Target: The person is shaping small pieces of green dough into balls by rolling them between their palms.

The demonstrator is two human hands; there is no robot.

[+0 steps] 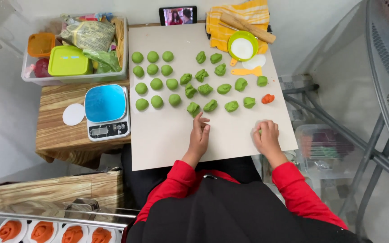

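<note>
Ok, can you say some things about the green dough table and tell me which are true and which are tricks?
1. The right hand covers a green dough piece. True.
2. The left hand holds the rolling pin. False: it lies flat on the board; the pin rests on the yellow cloth.
3. The smooth green balls sit in rows. True.
4. The scale has a red top. False: blue.

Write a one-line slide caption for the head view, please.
Left hand rests on the work board near green dough pieces; right hand covers another green piece.
</note>
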